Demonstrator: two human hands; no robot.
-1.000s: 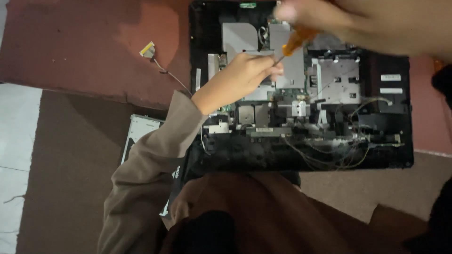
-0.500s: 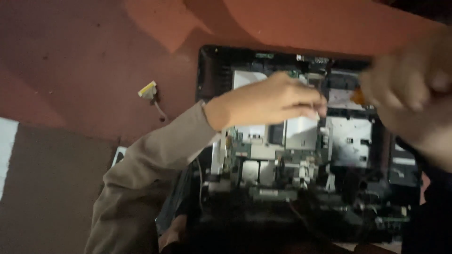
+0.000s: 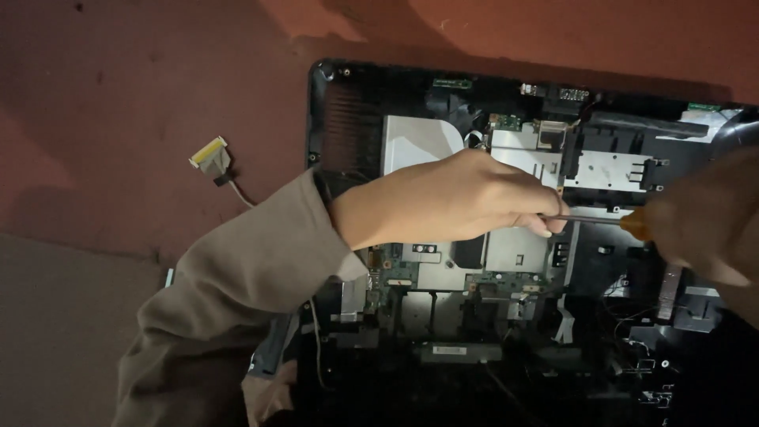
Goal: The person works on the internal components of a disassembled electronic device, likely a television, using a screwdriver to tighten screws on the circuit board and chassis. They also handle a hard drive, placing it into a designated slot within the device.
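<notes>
Your right hand (image 3: 711, 229) is closed around the orange handle of a screwdriver (image 3: 609, 221), and your left hand (image 3: 458, 202) pinches the thin metal shaft close to its tip, fingers curled, to guide it.

From the head camera, the only view, the screwdriver lies almost level, pointing from right to left, above the silver metal plate (image 3: 514, 253) in the middle of the opened computer (image 3: 332, 119). The tip itself is hidden under your left fingertips (image 3: 545, 229), so you cannot see which screw it meets. The right hand is blurred and partly cut by the picture edge.

I think the tip can slip off the screw, because the shaft is so flat and not upright; then it may scratch the green circuit board (image 3: 395, 273) just below the plate, or hit your left fingers. The thin wires (image 3: 624, 316) near the right side could also catch.

A loose flat cable (image 3: 212, 158) rests on the red floor (image 3: 118, 95), well apart from both hands.
</notes>
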